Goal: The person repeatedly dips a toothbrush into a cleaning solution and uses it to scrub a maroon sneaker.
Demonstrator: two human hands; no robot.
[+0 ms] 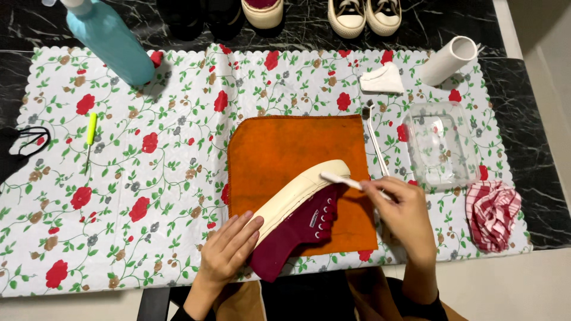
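Floral cloth (148, 178): bottle (110, 38), clear tub (440, 145)

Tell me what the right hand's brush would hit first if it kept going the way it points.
The right hand points its white brush up-left, and the tip already sits at the cream sole of the maroon shoe. It likely meets the sole first; depth is unclear.
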